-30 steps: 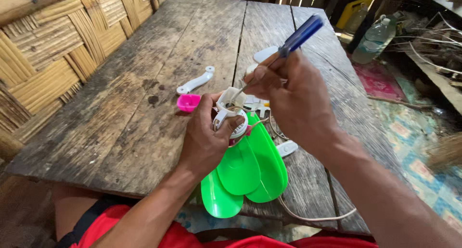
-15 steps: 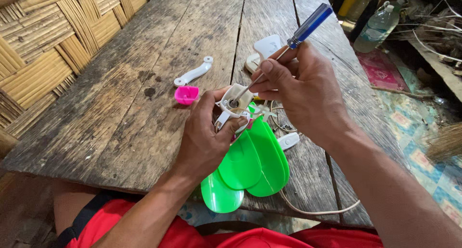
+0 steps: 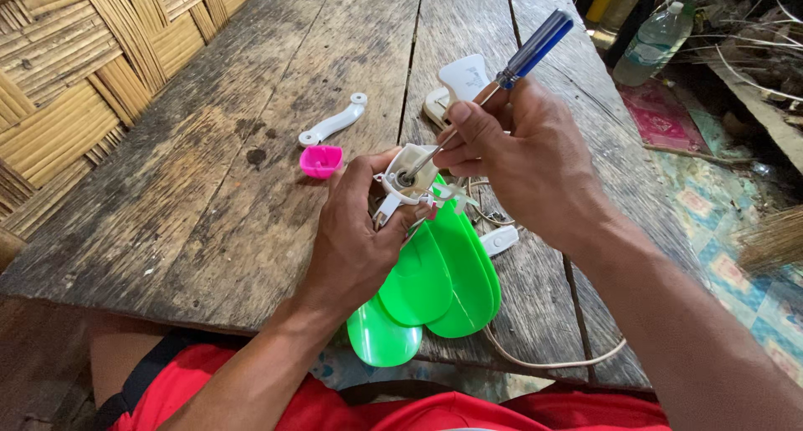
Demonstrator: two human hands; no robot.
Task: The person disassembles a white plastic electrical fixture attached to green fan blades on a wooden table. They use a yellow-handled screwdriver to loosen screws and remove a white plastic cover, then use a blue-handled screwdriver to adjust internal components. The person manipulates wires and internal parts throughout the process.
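I see my left hand [image 3: 355, 238] wrapped around a small white fan hub [image 3: 407, 173], its grip pressed shut on the housing with the thumb curled up over the near side, wrist coming in from low over the near edge of the bench [image 3: 209, 188]. Three green blades [image 3: 435, 284] hang from the hub below that grip, and the lowest one sticks out past the bench's near edge, above my red clothing. My right hand [image 3: 519, 159] sits just right of the hub, fingers pinched tight on the metal shank of a blue-handled screwdriver [image 3: 535, 44]; the tool slants down and left, its tip in the hub's round socket, the handle rising up and away to the right. That forearm crosses the bench's right side, where the edge drops to a patterned floor mat [image 3: 703, 197]. To the left of the left grip there is wide bare wood running out to the woven wall [image 3: 75, 71]; a pink cap [image 3: 321, 160] lies just beside the left thumb, and a white bracket [image 3: 333, 120] a little farther off. Behind the right grip lies a white base piece [image 3: 464, 78], and under it a white cord [image 3: 544, 364] loops toward the near edge. A clear bottle [image 3: 652, 42] stands well apart, off the bench.
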